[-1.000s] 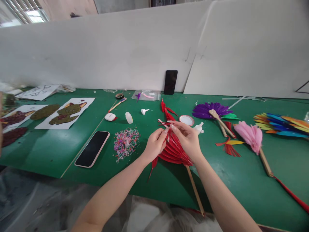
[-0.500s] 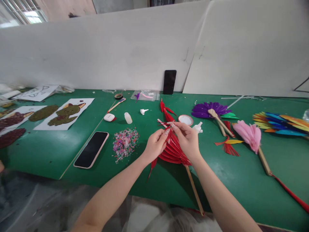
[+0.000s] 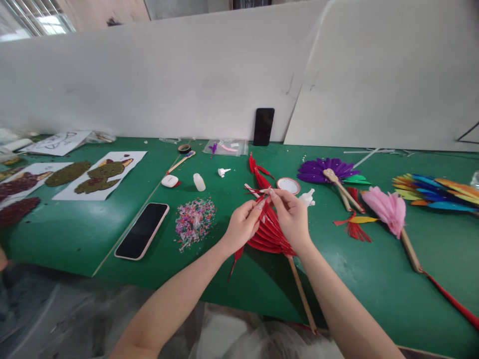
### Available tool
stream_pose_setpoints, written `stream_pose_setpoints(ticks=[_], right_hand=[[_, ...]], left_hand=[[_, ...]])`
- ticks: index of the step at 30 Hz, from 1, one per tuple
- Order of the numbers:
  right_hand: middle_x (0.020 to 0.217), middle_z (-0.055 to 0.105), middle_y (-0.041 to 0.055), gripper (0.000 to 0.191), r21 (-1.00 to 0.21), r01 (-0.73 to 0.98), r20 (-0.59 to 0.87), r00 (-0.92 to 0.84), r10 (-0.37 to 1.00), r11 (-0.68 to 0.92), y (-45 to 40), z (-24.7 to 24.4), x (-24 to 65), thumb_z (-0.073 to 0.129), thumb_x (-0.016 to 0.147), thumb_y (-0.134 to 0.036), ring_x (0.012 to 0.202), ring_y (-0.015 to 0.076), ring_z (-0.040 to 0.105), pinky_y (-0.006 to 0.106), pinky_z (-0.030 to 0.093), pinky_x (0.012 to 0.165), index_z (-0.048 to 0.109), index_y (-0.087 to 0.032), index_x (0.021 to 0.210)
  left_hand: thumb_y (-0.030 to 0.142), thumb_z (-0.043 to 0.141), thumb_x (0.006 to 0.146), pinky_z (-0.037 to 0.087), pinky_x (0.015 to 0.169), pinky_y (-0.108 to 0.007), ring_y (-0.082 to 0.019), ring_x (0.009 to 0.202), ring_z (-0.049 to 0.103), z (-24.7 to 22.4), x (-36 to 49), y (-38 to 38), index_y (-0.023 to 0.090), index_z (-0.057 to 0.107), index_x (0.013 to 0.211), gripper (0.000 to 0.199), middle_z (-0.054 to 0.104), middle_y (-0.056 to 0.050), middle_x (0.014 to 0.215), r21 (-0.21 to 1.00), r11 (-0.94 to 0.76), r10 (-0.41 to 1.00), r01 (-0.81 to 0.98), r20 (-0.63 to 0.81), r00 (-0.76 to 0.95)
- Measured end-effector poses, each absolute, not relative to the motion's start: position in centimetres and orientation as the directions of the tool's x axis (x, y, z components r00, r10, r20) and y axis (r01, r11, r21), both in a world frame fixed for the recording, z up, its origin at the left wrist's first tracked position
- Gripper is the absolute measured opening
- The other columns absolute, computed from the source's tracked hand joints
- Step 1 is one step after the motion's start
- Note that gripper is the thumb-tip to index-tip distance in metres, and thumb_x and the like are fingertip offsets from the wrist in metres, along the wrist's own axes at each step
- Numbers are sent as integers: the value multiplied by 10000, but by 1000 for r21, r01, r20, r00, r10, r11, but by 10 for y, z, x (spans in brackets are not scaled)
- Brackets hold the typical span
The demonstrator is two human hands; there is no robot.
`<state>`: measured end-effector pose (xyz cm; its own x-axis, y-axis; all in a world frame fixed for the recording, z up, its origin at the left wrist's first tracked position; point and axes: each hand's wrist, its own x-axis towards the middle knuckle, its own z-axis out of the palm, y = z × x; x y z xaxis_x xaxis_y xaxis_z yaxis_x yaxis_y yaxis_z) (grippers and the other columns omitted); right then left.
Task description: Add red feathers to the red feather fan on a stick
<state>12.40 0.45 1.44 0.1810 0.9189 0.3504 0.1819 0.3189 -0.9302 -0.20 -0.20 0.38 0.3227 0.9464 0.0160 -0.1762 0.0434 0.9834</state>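
Hands: and here they are, your left hand [image 3: 241, 224] and your right hand [image 3: 294, 217], fingertips together, both pinching a thin red piece [image 3: 266, 195]; exactly what it is, you can't tell at this size.
Red fan: right below your fingers, the red fan [image 3: 270, 238] fills the spot on the worktop [image 3: 352, 299], its wooden handle [image 3: 302, 294] angled down toward you.
Red plumes: beyond your fingertips, the slim red plumes [image 3: 256, 172] point toward the wall panel [image 3: 168, 80].
Beads: off to your left, a loose scatter of colourful beads [image 3: 194, 222], between you and an upright small bottle [image 3: 199, 182].
Phones: one flat phone [image 3: 142, 232] left of the beads, one dark phone [image 3: 264, 127] propped against the panel.
White pieces: just beyond your right hand, a round red-rimmed lid [image 3: 288, 186] and a white nozzle bottle [image 3: 307, 198].
Other fans: over on your right, the purple fan [image 3: 312, 171], then the pink fan [image 3: 387, 212], then bright multicoloured feathers [image 3: 437, 192]!
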Motion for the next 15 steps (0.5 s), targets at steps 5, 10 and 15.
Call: stream_pose_setpoints(ticks=[5,10,15], right_hand=[[851,716,52,229,-943,125,317,72,946,307,6,14,130,585,816,-340,768,173,658,319,536,728,683,-188,955],[923,719,64,209,-936,146,336,87,938,321,8,8,133,591,814,-328,811,182,669,335,543,765,680,-186,939],[924,712,73,212,-902,239,386,79,919,359,9,4,132,537,851,-315,829,186,661,328,531,763,661,-180,958]], left_hand=[[466,489,846,158,284,-155,-31,267,267,1,-3,1,183,410,664,346,310,112,352,976,67,951,-206,0,309],[463,479,852,157,282,-165,-40,265,265,-1,-4,3,183,426,661,343,311,107,341,982,63,947,-177,-3,322],[462,484,848,159,286,-159,-37,272,264,1,-3,1,186,415,657,343,277,114,348,984,64,952,-166,-10,307]])
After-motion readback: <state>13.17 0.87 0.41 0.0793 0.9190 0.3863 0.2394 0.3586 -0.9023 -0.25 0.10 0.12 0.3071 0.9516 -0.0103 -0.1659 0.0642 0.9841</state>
